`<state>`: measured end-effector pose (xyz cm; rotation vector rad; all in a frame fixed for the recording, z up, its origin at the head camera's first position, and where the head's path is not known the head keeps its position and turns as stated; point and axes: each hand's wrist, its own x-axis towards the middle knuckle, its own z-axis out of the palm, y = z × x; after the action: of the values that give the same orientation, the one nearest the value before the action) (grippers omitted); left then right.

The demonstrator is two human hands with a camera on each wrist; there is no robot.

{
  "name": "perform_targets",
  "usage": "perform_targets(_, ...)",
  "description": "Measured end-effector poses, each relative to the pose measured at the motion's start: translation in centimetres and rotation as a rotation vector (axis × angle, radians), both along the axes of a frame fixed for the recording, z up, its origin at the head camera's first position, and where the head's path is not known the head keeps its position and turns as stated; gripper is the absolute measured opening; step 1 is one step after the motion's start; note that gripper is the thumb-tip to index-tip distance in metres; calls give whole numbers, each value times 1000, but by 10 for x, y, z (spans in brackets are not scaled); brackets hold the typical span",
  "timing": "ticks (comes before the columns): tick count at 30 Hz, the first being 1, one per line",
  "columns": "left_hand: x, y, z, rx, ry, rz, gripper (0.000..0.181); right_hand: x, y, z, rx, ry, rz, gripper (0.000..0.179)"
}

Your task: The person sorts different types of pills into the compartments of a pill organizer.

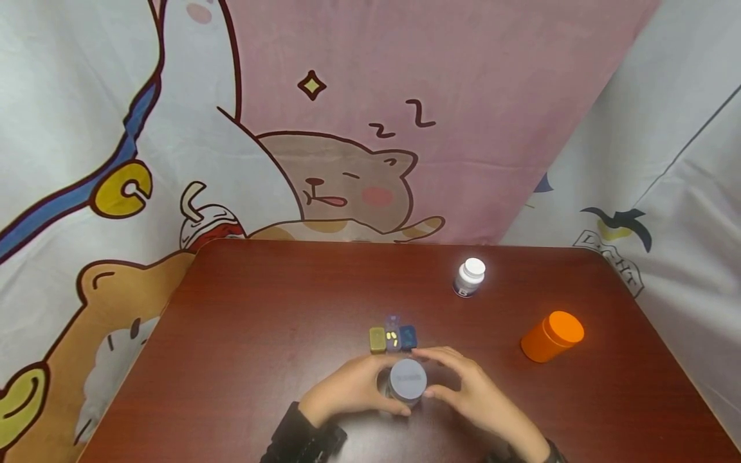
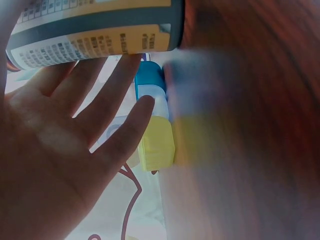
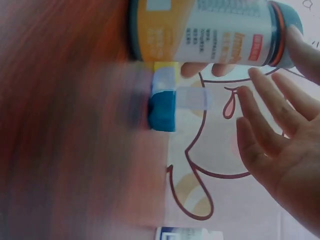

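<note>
A supplement bottle [image 1: 408, 379] with a grey lid stands upright near the table's front; its orange and white printed label shows in both wrist views. My left hand [image 1: 357, 386] grips its side, thumb in front and fingers behind. On the other side, my right hand [image 1: 467, 384] is spread around the lid, thumb at its edge and the other fingers extended. Just beyond the bottle sits a small pill organizer [image 1: 377, 339] with yellow, pale clear and blue compartments. The middle compartment's lid is up, and several small yellow pills [image 1: 391, 335] lie inside.
A white bottle [image 1: 470, 278] with a white cap stands at the back right. Nearer the right edge is an orange bottle [image 1: 552, 336]. The dark red wooden table [image 1: 260, 308] meets a cartoon-printed cloth [image 1: 492, 96] behind it.
</note>
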<state>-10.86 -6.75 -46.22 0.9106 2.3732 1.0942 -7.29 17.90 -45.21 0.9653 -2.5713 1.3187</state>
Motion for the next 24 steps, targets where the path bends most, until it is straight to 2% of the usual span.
perform_targets(6,0,0,0,1,8,6,68,0,-4,-3,-50,-11,7,55)
perform_targets(16,1,-1,-2,10,0,14,66,9,-21,-5,-60,98,-19,70)
perform_targets(21,1,-1,-1,1,-8,23,69,14,-30,-5,-6,124,-106,73)
perform_targets(24,1,-1,-1,-7,-6,24,70,18,-36,-5,65,195,-202,74)
